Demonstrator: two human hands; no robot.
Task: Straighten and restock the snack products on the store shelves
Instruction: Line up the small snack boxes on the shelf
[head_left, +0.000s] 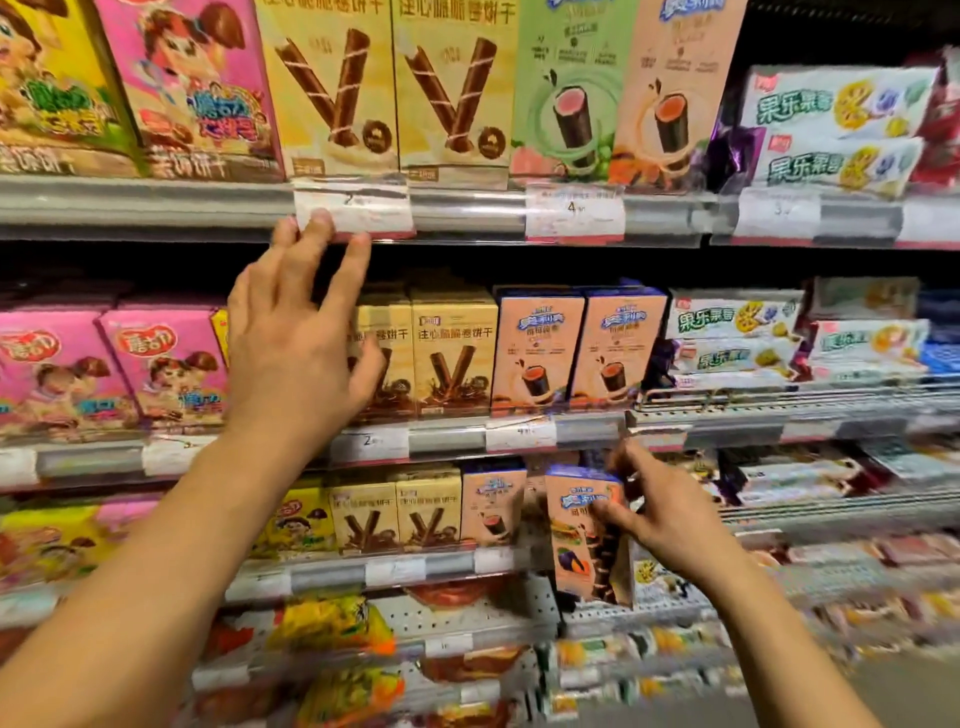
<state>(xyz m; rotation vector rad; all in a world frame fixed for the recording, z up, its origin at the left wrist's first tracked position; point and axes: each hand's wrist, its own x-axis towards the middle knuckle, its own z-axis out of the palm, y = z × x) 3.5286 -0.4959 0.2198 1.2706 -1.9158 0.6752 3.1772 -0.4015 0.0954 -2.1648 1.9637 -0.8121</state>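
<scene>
a: peach-coloured carton (589, 540), blue top, that's what the right hand (662, 512) has. fingers curled round its upper right corner, thumb on the front, closed on it. box is upright, a bit tilted, low in front of the third shelf down, just right of a matching peach box (492, 506) standing on that shelf.

b: and the left hand (298, 338)?

a: up high, spread wide, nothing in it. fingertips (318, 224) touching the white price tag (353, 210) on the top shelf rail (156, 205). palm's blocking part of the yellow wafer-roll boxes (452, 353) on the middle shelf.

b: top shelf stock?

a: l to r: yellow cartoon box (49, 85), pink cartoon box (192, 88), two big yellow wafer-roll boxes (389, 85), a green roll box (571, 88), a peach one (675, 88), then white flat packs (831, 124) stacked far right.

b: middle shelf same order?

a: pretty much. pink boxes (104, 369) left, yellow, two peach w/ blue tops (576, 348), white flat packs (737, 332) right, stacked a bit unevenly.

b: below that?

a: small yellow wafer boxes (395, 514) next to the peach one. lower rows are bags, too blurred to tell what.
</scene>
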